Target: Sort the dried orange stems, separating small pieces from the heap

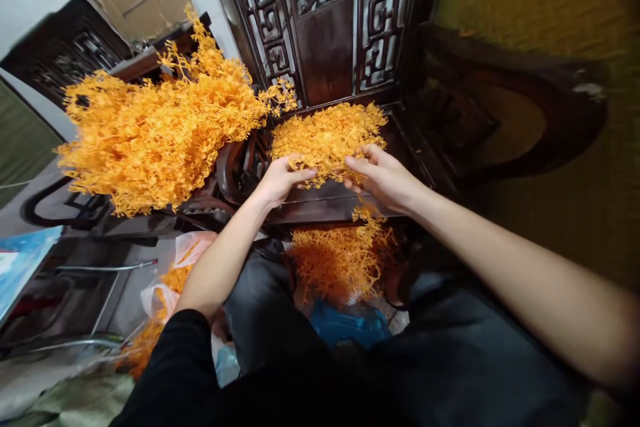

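A flat heap of orange, finely branched sprigs [330,133] lies on a dark wooden seat [320,203]. At its front left edge is my left hand [281,180], thumb laid over the sprigs and fingers partly hidden among them. My right hand [377,173] grips the front right edge; the fingers curl in below the thumb, with strands between them. A short gap separates the two thumbs. Just below the seat edge, between my knees, more orange sprigs [340,257] hang or lie in a loose bunch.
To the left, a big orange sprig pile [165,140] rests over dark furniture. A carved wooden backrest [327,60] rises behind the seat, and a curved armrest [550,107] stands at right. Plastic bags [193,247] with orange sprigs and a blue item [350,323] are lower down.
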The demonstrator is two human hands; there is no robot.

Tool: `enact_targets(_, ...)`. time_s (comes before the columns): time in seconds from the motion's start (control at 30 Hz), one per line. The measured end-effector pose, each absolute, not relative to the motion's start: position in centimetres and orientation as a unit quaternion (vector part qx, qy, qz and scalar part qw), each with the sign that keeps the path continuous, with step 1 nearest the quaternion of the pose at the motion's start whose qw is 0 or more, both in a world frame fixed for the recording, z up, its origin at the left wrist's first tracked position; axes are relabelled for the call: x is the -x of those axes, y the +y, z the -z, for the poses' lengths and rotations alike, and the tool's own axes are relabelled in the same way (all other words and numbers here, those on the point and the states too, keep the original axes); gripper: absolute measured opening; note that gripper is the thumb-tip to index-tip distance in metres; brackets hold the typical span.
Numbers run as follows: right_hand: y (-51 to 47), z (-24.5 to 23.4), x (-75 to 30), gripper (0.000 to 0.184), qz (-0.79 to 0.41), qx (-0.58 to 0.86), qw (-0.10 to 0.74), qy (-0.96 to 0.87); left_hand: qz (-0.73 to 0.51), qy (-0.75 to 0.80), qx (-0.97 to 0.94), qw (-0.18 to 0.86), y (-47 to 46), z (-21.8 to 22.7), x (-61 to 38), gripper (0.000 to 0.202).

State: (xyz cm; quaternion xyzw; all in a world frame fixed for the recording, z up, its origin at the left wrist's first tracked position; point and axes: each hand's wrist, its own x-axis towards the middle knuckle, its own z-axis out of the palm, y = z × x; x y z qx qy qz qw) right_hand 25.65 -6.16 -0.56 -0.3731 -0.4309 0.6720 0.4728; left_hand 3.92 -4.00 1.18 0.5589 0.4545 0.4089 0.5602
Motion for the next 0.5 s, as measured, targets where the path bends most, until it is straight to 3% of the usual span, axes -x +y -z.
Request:
enact_targets(0.13, -6.0, -0.3, -28.5, 0.037, -0.610, 0.470, 0.379, -0.513, -0.341, 0.538, -0.714, 0.290, -3.5, -1.2, -2.5, 0.015)
enact_targets(0.23, -5.4, -1.4, -31.8, 0.030, -0.535, 0.531, 0.449, -0.479, -0.285, 0.621, -0.720, 0.120, -1.8, -0.7, -0.1, 0.009)
enact_targets(0.33, -5.1, -1.5, -33.7, 0.029, -0.546, 0.528, 0.499, -0.418, -0.291, 0.648, -0.678, 0.189, 0.7, 1.1, 0.9, 0.013)
enact_targets(0.5, -5.0, 0.0, -31.9, 0.030, -0.602, 0.494, 0.466, -0.420, -0.301, 0.617, -0.692, 0.221, 4.3, 4.7, -1.7, 0.026)
